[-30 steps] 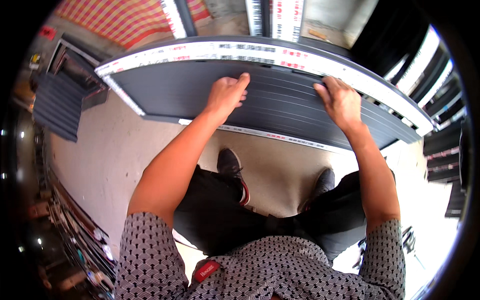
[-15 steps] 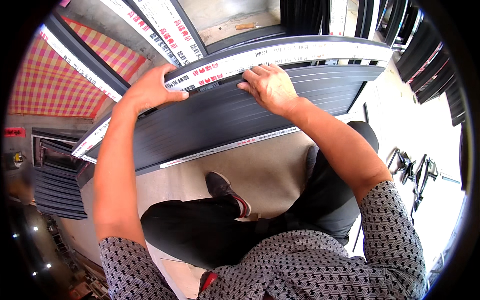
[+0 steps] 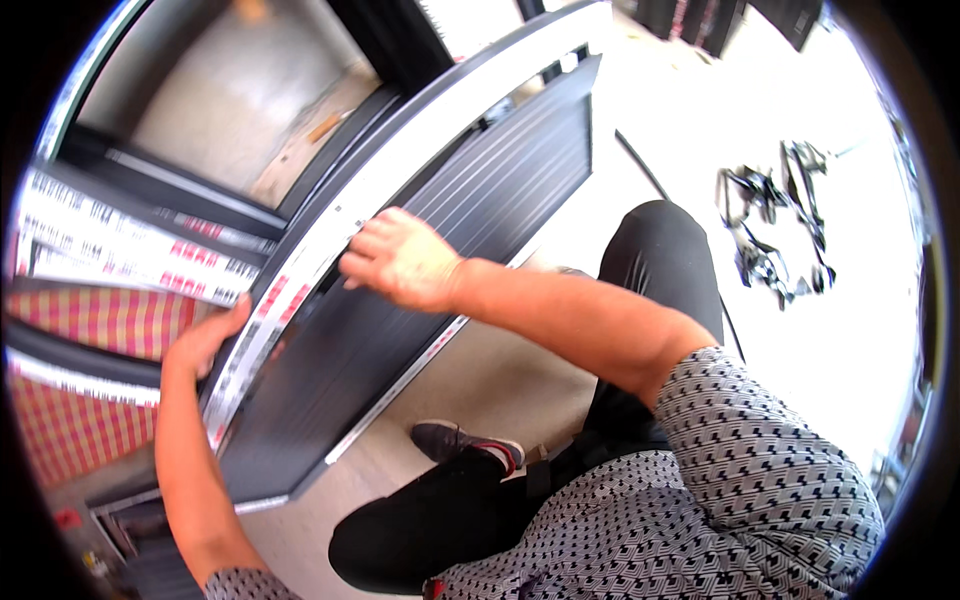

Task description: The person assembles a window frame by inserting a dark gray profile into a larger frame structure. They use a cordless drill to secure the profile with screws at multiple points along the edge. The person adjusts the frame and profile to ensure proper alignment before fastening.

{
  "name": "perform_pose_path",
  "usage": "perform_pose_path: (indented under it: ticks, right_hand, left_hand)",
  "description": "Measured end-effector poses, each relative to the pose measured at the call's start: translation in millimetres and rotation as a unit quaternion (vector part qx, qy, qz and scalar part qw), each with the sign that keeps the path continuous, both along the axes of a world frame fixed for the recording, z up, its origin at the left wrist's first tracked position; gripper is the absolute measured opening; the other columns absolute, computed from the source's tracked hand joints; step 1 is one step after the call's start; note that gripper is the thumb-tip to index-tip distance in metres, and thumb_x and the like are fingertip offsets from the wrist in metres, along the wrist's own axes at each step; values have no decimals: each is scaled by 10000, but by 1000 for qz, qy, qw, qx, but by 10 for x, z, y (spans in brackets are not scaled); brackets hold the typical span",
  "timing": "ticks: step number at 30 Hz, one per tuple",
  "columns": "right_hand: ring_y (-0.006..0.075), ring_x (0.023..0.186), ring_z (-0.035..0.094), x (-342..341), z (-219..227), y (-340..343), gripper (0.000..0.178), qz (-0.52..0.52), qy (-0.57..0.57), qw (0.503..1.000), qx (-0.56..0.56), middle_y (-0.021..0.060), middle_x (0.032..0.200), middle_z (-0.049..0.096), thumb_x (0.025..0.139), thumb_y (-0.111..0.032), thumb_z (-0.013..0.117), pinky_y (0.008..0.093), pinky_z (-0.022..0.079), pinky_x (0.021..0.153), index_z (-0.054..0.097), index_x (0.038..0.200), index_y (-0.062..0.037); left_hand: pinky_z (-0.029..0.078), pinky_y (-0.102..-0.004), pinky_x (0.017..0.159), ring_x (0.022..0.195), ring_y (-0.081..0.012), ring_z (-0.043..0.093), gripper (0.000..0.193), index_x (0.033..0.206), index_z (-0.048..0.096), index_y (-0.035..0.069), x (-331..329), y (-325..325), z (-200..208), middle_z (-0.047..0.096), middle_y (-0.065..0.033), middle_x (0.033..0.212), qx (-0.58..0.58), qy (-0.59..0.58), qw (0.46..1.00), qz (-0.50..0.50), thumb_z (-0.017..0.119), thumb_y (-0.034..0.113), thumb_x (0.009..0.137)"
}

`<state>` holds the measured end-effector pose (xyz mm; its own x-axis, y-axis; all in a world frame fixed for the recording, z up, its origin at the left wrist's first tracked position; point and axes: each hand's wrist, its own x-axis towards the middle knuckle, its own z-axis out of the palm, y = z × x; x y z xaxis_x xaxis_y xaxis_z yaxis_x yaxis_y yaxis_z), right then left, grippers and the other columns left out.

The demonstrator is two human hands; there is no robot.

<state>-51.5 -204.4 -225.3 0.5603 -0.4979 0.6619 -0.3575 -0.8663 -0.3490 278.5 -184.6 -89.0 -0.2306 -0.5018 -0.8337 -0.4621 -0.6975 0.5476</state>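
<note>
A long dark grey door or window frame (image 3: 372,185) with a ribbed panel (image 3: 440,225) stands on edge before me, slanting from lower left to upper right. White protective tape with print runs along its top rail. My left hand (image 3: 205,340) wraps round the rail at the near left end, thumb on the outer side; a bit of finger shows through the gap inside. Farther along, my right hand (image 3: 405,262) is closed over the rail's inner edge, its fingertips partly hidden.
More taped dark profiles (image 3: 140,235) lie beyond the frame at left, near a pink-and-yellow checked cloth (image 3: 90,430). A tangle of black straps or fittings (image 3: 770,225) lies on the bright floor at right. My shoe (image 3: 440,438) rests below the panel.
My view has turned to the right, and the frame now slants more steeply. My left hand has shifted from the rail's top to its outer side. The right hand still holds the rail.
</note>
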Motion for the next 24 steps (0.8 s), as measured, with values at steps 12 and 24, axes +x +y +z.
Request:
perform_pose_path:
  ticks: [12, 24]
  right_hand:
    - [258, 1093, 567, 110, -230, 147, 285, -96, -82, 992, -15, 76, 1108, 578, 849, -291, 784, 444, 434, 1057, 657, 1052, -135]
    - [246, 1087, 559, 118, -320, 66, 164, -75, -98, 991, -55, 85, 1133, 588, 907, -220, 700, 437, 408, 1063, 641, 1032, -131]
  left_hand:
    - [603, -432, 812, 969, -316, 720, 950, 1374, 612, -27, 84, -98, -246, 720, -209, 1155, 8, 31, 999, 9, 627, 779, 871]
    - [607, -425, 833, 976, -317, 740, 918, 1403, 592, -6, 243, -38, -319, 732, -213, 1148, -23, -27, 997, 76, 704, 723, 855]
